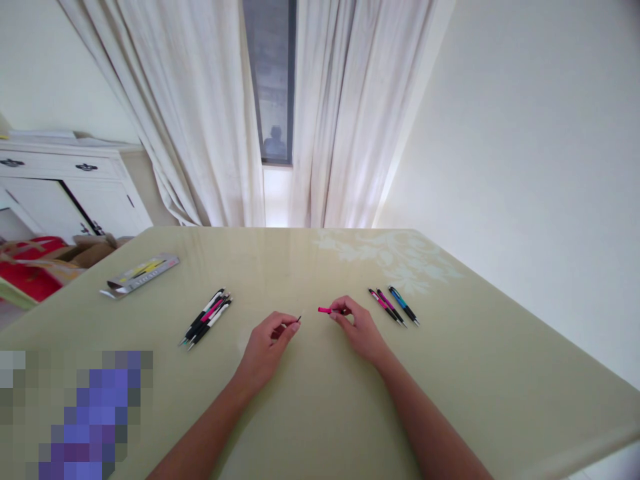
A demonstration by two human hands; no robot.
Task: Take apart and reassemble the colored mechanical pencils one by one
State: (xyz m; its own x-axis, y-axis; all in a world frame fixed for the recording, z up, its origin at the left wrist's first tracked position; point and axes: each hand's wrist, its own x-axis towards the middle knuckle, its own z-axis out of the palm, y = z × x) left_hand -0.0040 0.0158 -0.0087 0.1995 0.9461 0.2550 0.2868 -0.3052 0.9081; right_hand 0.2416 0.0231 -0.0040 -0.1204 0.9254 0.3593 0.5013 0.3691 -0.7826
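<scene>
Over the middle of the table, my left hand (pixel 266 347) pinches a thin dark pen part (pixel 299 319), with only a short tip showing past the fingers. A pale, faint end seems to extend from it. My right hand (pixel 357 328) is closed around a pink pen barrel (pixel 325 310), which points left toward the other hand. A gap separates the two pieces. To the right of my right hand lie a pink-and-black pen (pixel 384 305), a purple-and-black pen (pixel 391 307) and a blue-and-black pen (pixel 403 305). Left of my left hand is a bunch of several pens (pixel 207 319), mostly black, white and pink.
An opened grey-and-yellow cardboard box (pixel 143 275) lies at the table's far left. Pixelation hides a bluish object (pixel 95 413) at the near left. Curtains (pixel 200 120) hang behind the table (pixel 320 413); a white cabinet (pixel 75 180) and red bags (pixel 35 260) stand at left.
</scene>
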